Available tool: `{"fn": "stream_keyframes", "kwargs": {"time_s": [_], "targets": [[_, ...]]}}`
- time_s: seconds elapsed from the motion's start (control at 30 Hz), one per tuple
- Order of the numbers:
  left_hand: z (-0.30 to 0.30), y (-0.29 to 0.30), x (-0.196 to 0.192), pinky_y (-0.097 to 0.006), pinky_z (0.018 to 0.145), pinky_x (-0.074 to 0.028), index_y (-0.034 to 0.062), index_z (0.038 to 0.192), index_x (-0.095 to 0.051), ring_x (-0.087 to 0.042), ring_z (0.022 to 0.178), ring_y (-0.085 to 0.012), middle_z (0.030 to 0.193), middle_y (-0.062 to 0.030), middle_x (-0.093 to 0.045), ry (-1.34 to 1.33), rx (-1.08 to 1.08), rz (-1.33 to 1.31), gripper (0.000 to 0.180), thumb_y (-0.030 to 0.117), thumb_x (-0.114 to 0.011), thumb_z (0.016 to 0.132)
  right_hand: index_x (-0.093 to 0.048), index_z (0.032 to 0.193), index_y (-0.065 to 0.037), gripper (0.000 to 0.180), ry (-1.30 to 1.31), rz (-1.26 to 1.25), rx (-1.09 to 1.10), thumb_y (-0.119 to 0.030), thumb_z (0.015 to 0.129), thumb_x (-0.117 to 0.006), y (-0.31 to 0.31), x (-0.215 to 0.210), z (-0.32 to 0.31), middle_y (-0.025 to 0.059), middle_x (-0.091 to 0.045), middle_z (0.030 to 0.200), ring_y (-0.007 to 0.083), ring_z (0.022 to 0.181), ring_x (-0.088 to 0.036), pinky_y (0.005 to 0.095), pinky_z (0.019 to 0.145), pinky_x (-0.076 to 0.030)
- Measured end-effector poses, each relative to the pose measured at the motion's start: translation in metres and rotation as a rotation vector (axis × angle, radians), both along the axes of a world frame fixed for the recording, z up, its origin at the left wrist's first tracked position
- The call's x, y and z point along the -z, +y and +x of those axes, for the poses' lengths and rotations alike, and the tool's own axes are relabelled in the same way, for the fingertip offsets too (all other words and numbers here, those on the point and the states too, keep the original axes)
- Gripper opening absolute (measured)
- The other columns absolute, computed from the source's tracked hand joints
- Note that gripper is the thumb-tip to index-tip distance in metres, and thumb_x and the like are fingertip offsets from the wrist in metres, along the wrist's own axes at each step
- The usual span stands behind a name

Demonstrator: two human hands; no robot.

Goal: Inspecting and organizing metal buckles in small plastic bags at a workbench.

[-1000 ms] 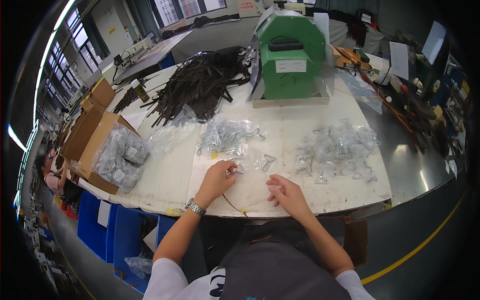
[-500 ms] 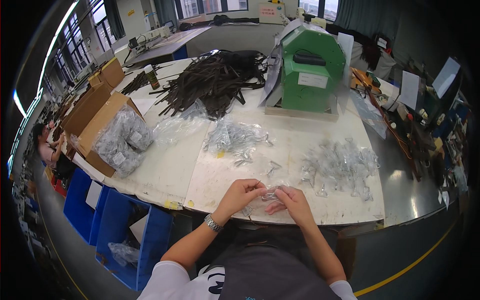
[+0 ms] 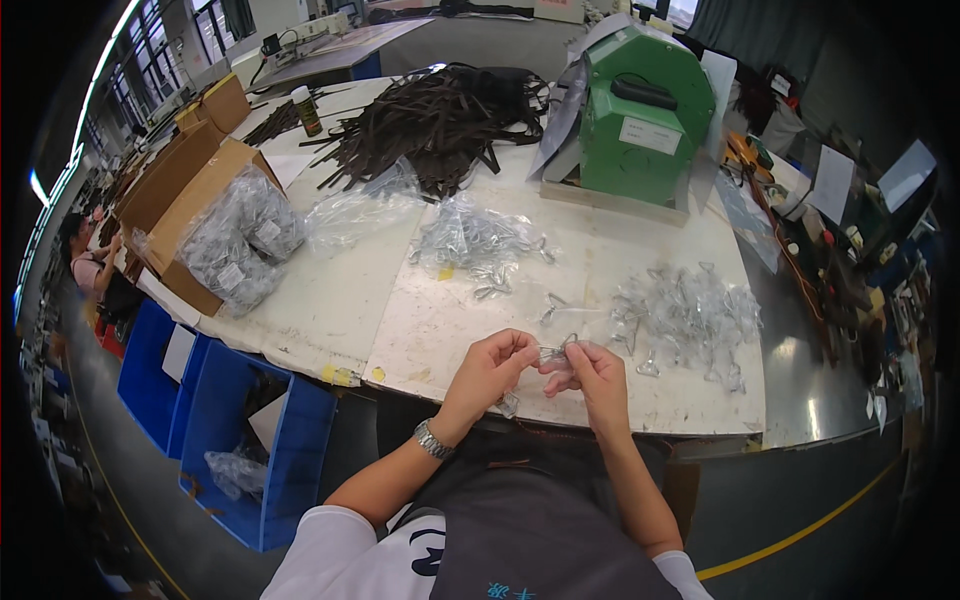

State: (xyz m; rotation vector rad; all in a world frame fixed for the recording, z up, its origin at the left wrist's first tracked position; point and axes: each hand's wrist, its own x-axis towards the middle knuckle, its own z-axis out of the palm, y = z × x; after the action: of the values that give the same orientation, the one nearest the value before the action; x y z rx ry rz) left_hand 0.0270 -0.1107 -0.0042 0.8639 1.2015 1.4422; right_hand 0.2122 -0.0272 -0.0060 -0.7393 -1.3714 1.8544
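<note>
Close to the table's front edge, my left hand (image 3: 490, 374) and my right hand (image 3: 598, 382) pinch a small silver metal fitting (image 3: 551, 352) between them, with clear plastic about it. Its exact kind is too small to make out. The fingers of both hands are bent and closed at its two ends. Beyond them lies a heap of similar metal fittings in clear plastic (image 3: 470, 238). To the right spreads a second heap of wrapped fittings (image 3: 695, 318). One loose fitting (image 3: 552, 306) rests between the heaps, and another small piece (image 3: 508, 404) shows below my left hand.
A green machine (image 3: 640, 130) stands at the back right, beside a pile of dark straps (image 3: 430, 125). At left is a cardboard box (image 3: 150, 200) holding bagged fittings. Blue bins (image 3: 305, 455) stand below the table's left edge. Another person (image 3: 92, 265) sits far left.
The view has tipped and shifted slightly, so the table sits differently in it. Both hands still hold the fitting, which now shows more plainly between the fingertips.
</note>
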Motion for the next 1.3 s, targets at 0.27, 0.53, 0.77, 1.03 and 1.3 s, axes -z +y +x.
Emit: {"fn": "stream_keyframes", "kwargs": {"time_s": [0.27,0.53,0.77,1.03,1.3], "targets": [[-0.002,-0.004,0.002,-0.018,0.049,-0.033,0.0004,0.109,-0.07,-0.044,0.056,0.0011,0.082,0.0026,-0.069,0.162,-0.034,0.073,0.016,0.016,-0.068,0.105,-0.068,0.119,0.009,0.038,0.053,-0.096,-0.062,-0.025,0.114,-0.053,-0.006,0.003,0.007,0.0205,-0.078,0.103,0.0198,0.073,-0.075,0.0314,0.067,-0.063],[0.005,-0.004,-0.002,-0.02,0.048,-0.029,0.0013,0.104,-0.07,-0.039,0.054,0.0013,0.067,0.008,-0.055,-0.072,-0.105,0.05,0.017,0.018,-0.067,0.106,-0.076,0.113,0.007,0.026,-0.027,-0.009,-0.054,-0.016,0.104,-0.07,-0.015,0.017,0.004,0.0109,-0.076,0.091,0.0154,0.077,-0.072,0.0289,0.071,-0.061],[-0.007,-0.003,-0.017,-0.024,0.056,-0.039,-0.0026,0.1,-0.074,-0.049,0.06,-0.0053,0.07,0.0,-0.065,0.45,-0.094,0.111,0.019,0.015,-0.069,0.103,-0.069,0.125,0.007,0.031,0.051,-0.213,-0.136,-0.016,0.104,-0.07,-0.011,0.004,0.015,0.0114,-0.076,0.1,0.0186,0.084,-0.075,0.0319,0.077,-0.064],[-0.021,0.016,-0.039,-0.032,0.066,-0.051,-0.003,0.099,-0.075,-0.066,0.067,-0.0204,0.076,-0.013,-0.07,0.736,0.368,0.249,0.019,0.015,-0.072,0.098,-0.069,0.128,0.007,0.032,-0.181,-0.036,-0.567,-0.013,0.103,-0.07,0.049,-0.007,0.036,0.0155,-0.077,0.113,0.0219,0.095,-0.077,0.0332,0.085,-0.063],[-0.013,0.023,-0.028,-0.033,0.066,-0.051,-0.0018,0.103,-0.075,-0.065,0.067,-0.0219,0.082,-0.0127,-0.071,0.815,0.161,0.265,0.016,0.013,-0.075,0.095,-0.072,0.12,0.007,0.026,-0.068,-0.086,-0.445,-0.011,0.101,-0.073,0.025,0.005,0.012,0.0118,-0.079,0.109,0.0167,0.096,-0.075,0.0297,0.09,-0.06]]}}
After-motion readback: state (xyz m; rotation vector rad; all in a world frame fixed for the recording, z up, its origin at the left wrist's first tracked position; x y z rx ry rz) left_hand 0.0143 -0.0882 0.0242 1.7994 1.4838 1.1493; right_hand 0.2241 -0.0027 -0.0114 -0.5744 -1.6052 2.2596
